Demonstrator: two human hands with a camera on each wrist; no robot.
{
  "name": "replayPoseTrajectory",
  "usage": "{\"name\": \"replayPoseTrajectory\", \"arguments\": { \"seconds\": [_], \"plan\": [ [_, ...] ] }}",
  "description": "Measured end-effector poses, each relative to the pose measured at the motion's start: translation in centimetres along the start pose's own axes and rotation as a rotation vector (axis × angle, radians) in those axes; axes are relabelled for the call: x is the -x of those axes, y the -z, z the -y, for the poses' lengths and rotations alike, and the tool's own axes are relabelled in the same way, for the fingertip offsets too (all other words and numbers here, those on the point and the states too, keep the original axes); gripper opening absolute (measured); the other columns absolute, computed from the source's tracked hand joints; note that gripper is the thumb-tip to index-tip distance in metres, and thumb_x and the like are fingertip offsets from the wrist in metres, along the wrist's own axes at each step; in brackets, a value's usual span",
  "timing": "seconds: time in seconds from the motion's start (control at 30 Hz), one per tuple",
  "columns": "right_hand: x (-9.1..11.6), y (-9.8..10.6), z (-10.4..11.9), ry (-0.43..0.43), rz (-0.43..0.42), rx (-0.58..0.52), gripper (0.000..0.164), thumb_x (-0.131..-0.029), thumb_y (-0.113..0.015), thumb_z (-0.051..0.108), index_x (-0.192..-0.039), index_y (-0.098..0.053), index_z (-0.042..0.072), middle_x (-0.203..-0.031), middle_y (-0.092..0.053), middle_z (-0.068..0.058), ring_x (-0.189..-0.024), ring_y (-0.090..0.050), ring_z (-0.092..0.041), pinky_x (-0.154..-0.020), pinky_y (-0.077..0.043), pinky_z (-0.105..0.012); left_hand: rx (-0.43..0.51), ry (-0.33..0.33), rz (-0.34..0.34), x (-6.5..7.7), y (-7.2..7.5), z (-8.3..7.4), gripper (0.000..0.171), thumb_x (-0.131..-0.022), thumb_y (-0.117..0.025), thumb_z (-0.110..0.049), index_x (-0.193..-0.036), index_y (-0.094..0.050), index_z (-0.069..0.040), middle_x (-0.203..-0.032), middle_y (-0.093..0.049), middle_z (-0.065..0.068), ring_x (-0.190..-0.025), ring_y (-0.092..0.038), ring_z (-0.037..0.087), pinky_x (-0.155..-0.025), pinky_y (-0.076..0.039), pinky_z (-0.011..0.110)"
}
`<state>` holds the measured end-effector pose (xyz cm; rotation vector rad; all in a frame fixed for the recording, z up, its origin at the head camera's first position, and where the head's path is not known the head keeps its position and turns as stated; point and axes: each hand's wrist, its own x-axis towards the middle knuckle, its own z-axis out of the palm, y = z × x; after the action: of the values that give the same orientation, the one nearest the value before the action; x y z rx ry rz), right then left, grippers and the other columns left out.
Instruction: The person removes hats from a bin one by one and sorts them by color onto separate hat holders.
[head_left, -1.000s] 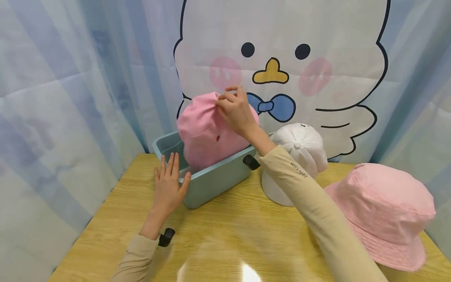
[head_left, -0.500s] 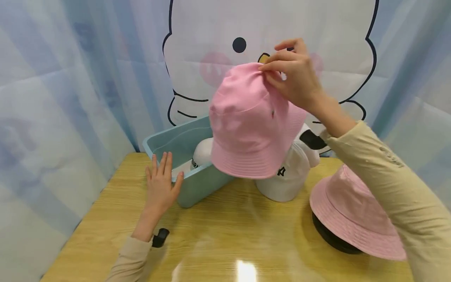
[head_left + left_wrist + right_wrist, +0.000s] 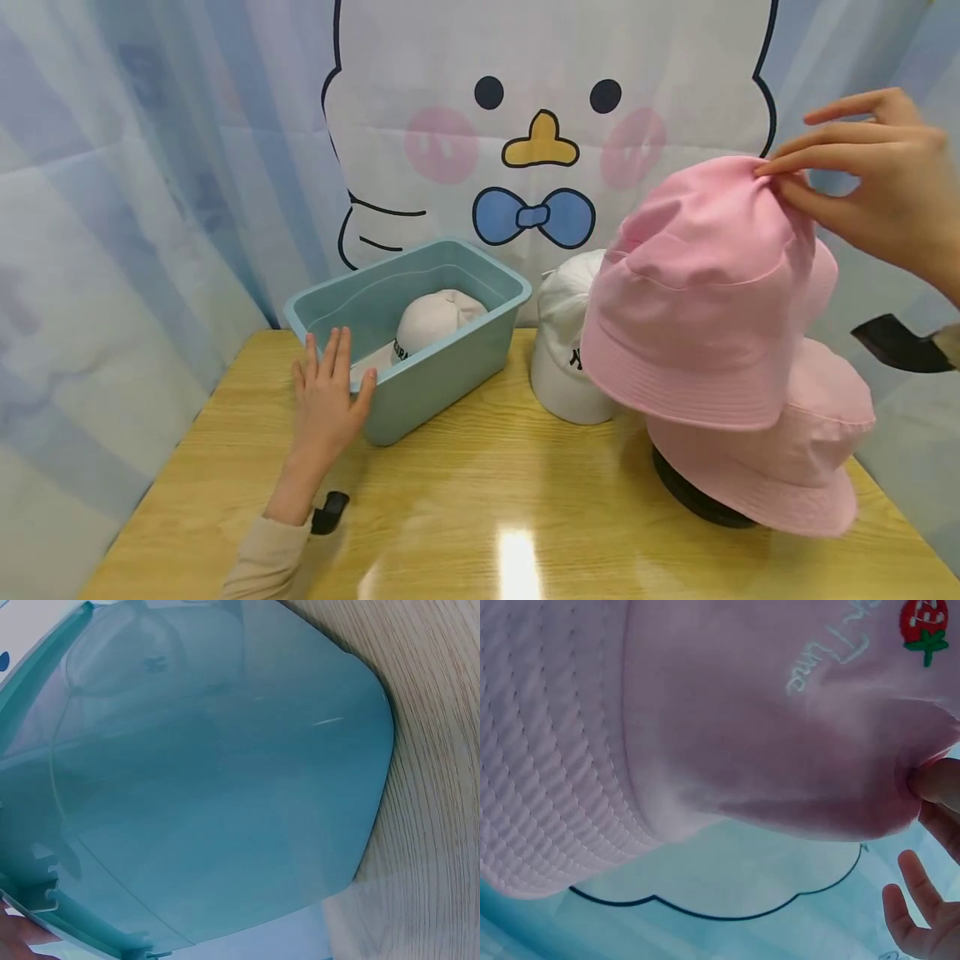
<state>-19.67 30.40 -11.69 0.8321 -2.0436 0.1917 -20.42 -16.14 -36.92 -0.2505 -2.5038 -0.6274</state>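
Observation:
A pink bucket hat (image 3: 697, 292) hangs from my right hand (image 3: 877, 175), which pinches the top of its crown between thumb and fingers. In the right wrist view the bucket hat (image 3: 757, 727) shows a stitched brim, pale lettering and an embroidered strawberry (image 3: 925, 626). It hangs above and partly in front of a second pink bucket hat (image 3: 795, 467) on the table. My left hand (image 3: 322, 408) rests with straight fingers against the near left end of a blue-green plastic bin (image 3: 442, 379). Inside the bin sits a white cap (image 3: 435, 321) with dark lettering.
Another white cap (image 3: 566, 350) with a dark logo stands right of the bin, partly behind the held hat. Something black (image 3: 697, 492) shows under the lower pink hat. A printed curtain (image 3: 540, 75) hangs behind the wooden table (image 3: 450, 517).
The right hand has lifted the pink bucket hat out of the bin and carried it right, over the other pink hat. The white cap in the bin is now uncovered. The left hand stays on the bin.

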Motion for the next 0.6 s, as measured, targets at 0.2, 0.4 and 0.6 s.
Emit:
{"name": "replayPoseTrajectory", "arguments": {
  "seconds": [0.2, 0.4, 0.6],
  "plan": [
    [2.1, 2.0, -2.3, -0.027, -0.008, -0.012, 0.052, -0.087, -0.052, 0.038, -0.086, -0.066, -0.012, -0.101, -0.038, 0.049, -0.114, -0.048, 0.000, -0.107, -0.023, -0.027, -0.010, 0.009, 0.008, 0.2, 0.0, 0.1, 0.063, -0.093, -0.039, -0.040, -0.144, -0.018, -0.008, -0.145, -0.024, 0.021, -0.136, -0.005, 0.042, -0.100, -0.010, 0.066],
    [4.5, 2.5, -4.1, -0.016, 0.039, -0.001, 0.066, -0.083, -0.038, 0.059, -0.096, -0.071, 0.004, -0.109, -0.046, 0.044, -0.100, -0.030, 0.032, -0.106, -0.021, -0.015, -0.013, 0.023, 0.011, 0.4, 0.1, 0.2, 0.062, -0.093, -0.040, -0.038, -0.143, -0.021, -0.007, -0.144, -0.026, 0.022, -0.136, -0.006, 0.043, -0.100, -0.011, 0.066],
    [8.4, 1.2, -4.9, -0.055, -0.025, -0.081, 0.017, -0.082, -0.043, 0.060, -0.099, -0.044, 0.060, -0.101, -0.041, 0.051, -0.105, -0.033, 0.027, -0.102, -0.019, -0.009, -0.020, 0.019, 0.007, 0.6, 0.1, 0.3, 0.062, -0.093, -0.039, -0.039, -0.142, -0.022, -0.006, -0.143, -0.027, 0.022, -0.135, -0.007, 0.043, -0.099, -0.012, 0.067]
  ]
}}
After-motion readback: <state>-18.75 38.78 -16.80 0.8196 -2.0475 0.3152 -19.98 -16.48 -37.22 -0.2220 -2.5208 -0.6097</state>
